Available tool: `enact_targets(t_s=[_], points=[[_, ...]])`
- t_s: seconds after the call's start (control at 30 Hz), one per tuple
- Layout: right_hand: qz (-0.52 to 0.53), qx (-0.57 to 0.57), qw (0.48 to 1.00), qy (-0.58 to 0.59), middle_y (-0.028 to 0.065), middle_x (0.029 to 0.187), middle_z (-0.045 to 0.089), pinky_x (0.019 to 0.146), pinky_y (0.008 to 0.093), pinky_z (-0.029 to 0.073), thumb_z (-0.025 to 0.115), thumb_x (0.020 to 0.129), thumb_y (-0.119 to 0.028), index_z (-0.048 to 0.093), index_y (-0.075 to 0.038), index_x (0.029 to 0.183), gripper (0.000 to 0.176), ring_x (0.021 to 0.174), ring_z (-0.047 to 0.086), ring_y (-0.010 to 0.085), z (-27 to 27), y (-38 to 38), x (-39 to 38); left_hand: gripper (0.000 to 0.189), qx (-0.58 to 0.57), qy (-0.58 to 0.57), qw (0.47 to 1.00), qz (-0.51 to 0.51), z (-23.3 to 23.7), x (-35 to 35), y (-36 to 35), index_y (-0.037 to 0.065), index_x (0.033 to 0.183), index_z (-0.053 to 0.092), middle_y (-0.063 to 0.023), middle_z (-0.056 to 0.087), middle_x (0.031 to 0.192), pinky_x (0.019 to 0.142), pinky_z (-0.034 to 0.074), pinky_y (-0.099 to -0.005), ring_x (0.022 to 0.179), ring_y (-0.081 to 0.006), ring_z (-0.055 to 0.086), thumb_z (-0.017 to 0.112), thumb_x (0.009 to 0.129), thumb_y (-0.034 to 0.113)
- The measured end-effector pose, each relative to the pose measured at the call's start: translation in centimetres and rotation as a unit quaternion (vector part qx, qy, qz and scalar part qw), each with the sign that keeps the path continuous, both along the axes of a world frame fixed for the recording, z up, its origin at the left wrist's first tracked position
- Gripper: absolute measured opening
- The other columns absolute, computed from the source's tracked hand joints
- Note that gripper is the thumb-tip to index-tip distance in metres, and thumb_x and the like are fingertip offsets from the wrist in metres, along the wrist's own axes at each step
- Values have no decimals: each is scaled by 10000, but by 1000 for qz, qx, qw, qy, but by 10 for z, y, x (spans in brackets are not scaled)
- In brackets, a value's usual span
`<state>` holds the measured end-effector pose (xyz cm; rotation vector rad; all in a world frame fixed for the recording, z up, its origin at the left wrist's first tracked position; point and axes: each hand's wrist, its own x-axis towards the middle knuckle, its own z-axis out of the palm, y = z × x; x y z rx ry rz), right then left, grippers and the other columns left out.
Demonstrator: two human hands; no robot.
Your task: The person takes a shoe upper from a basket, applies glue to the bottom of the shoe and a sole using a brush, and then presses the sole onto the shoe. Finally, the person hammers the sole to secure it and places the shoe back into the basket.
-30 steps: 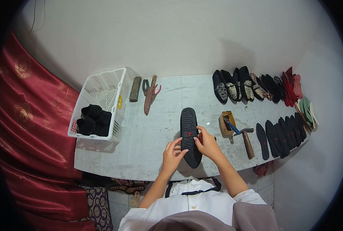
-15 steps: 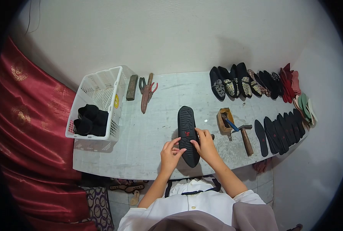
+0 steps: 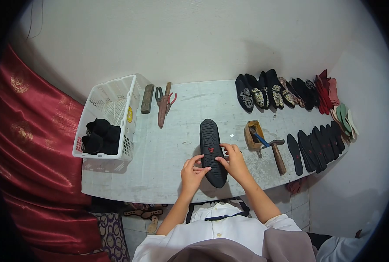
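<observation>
Head view: above the near middle of a table [image 3: 168,153] with a pale cover, both hands hold a ribbed black shoe sole [image 3: 210,131], tread up, its tapered end toward the person and a red mark near its middle. The left hand [image 3: 191,177] grips one side edge, thumb on the tread and fingers loosely bent; the right hand [image 3: 234,162] pinches the opposite edge, thumb on the tread near the mark, its other fingers curled and partly hidden.

Just right of that hand stand a glue-stained tub [image 3: 254,131] with a blue-handled brush [image 3: 260,139] in it and a wooden-handled hammer [image 3: 279,159], between the hand and a fanned row of black insoles [image 3: 310,150]. Beyond, black loafers [image 3: 264,91] with patterned fronts line the wall edge, followed by red pieces [image 3: 323,94] and green pieces [image 3: 344,116].

On the left, a white plastic crate [image 3: 125,135] holds black items too bunched to identify. Beside it lie a worn block [image 3: 147,99], red-handled pliers [image 3: 172,100] and a sheathed knife [image 3: 162,114]. A red curtain [image 3: 41,166] hangs beyond the crate; another person's pale garment [image 3: 342,249] shows at lower right.
</observation>
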<state>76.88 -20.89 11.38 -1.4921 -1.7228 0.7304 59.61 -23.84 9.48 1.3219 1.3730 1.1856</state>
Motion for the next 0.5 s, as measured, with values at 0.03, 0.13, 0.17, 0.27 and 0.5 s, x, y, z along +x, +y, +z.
enact_targets(t_s=[0.03,0.13,0.17,0.27,0.5], points=[[-1,1,1000,-3,148,1025,506,646,286,544,751,746,-134,544,-59,1162,470,826,595,237,1,0,0,516,1,-4,1000,-3,-1,-1,0,72,1153,602,-91,530,997,595,507,-189,686,-96,623,791,676,11],[-3,1,1000,-4,147,1048,495,646,283,542,752,746,-139,544,-58,1157,467,829,593,234,3,0,-1,520,-10,-5,1000,-18,1,-4,3,66,1148,595,-89,529,998,592,507,-189,686,-91,620,792,672,4],[-4,0,1000,0,147,1054,492,646,282,542,752,746,-139,545,-58,1154,465,834,591,234,4,-1,-1,521,-12,-4,1000,-19,1,-4,3,67,1147,594,-88,529,997,589,505,-187,685,-91,620,794,670,6],[0,6,1000,11,146,1057,488,637,278,542,754,744,-136,538,-60,1162,476,856,586,231,4,0,0,522,-15,-3,1000,-22,2,-5,4,69,1143,590,-87,529,997,582,501,-185,677,-88,614,798,668,15],[17,119,990,-70,184,1195,482,798,351,508,727,758,-146,442,-63,1289,608,1042,538,321,17,5,-2,545,12,91,996,-20,3,-5,5,75,1147,551,-112,497,1075,634,517,-222,772,-126,592,813,670,90]])
